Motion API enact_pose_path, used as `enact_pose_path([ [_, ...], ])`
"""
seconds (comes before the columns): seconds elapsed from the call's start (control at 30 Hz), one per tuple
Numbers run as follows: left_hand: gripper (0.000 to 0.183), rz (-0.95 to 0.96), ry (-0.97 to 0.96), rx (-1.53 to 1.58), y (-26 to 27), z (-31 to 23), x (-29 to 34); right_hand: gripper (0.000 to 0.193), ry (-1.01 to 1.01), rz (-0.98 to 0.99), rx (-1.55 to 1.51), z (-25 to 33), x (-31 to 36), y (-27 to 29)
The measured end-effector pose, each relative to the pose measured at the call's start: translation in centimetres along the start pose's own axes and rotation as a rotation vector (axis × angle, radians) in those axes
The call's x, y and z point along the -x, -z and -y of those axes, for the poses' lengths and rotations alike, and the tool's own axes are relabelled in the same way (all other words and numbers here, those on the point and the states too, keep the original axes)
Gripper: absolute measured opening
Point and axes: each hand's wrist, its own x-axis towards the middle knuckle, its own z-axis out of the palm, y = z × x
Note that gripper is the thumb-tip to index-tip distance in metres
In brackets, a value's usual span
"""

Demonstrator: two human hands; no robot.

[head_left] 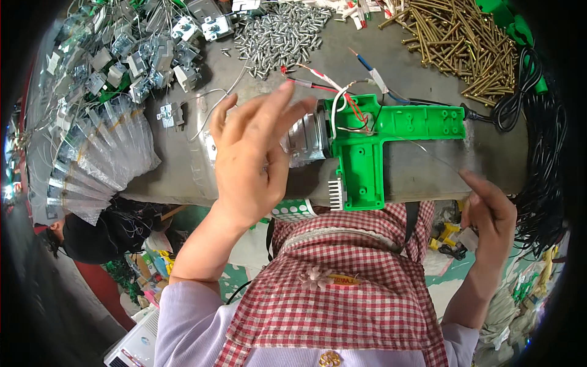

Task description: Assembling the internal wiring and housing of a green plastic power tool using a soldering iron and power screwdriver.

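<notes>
Apron (330, 300): red/white check, nearest. Housing (364, 174): 1 pc, bright green plastic, on near edge of bench (422, 177), abt ctr, open side up. Two arms: one twd apron, one to R; round bosses inside both. Row of pale slats on L edge of near arm. Metal can (306, 137), shiny, at housing's L side, partly behind fingers. Red wires (358, 110) + white wire (335, 110) at the corner betw. the arms; blue wire (364, 61) w/ pale sleeve sticks out past far side. Black cord (480, 116) at R end.

Bags (131, 144): clear plastic, several, fanned on L of bench; contents can't be told.

R hand (489, 214): off R end of housing, near bench edge, fingers bent, one pointing to a thin wire (437, 159) running from housing; can't tell if pinched. L hand (247, 159): over metal can, fingers apart, loosely curved, nothing seen in grasp; contact w/ can unclear.

Black cords (541, 147): bundle, far R. Clip parts (134, 61): metal/white, w/ thin leads, heap, far L. Silver screws (281, 37): short, pile, far ctr. Gold screws (458, 43): long, pile, far R.
</notes>
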Motion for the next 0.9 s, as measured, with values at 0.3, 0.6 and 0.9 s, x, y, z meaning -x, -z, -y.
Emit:
enact_pose_path([
  [0.3,0.069,-0.038,-0.006,0.156,-0.8,-0.1,0.4,0.034,0.048,0.092,0.112,2.2,-1.7,-2.0],
  [0.6,0.070,-0.029,0.059,0.233,-1.4,-0.1,1.0,0.029,0.097,0.075,0.216,2.9,-1.7,-2.3],
  [0.9,0.065,-0.020,0.038,0.237,-1.3,-0.2,1.0,0.032,0.244,0.123,0.307,2.6,-1.8,-2.1],
])
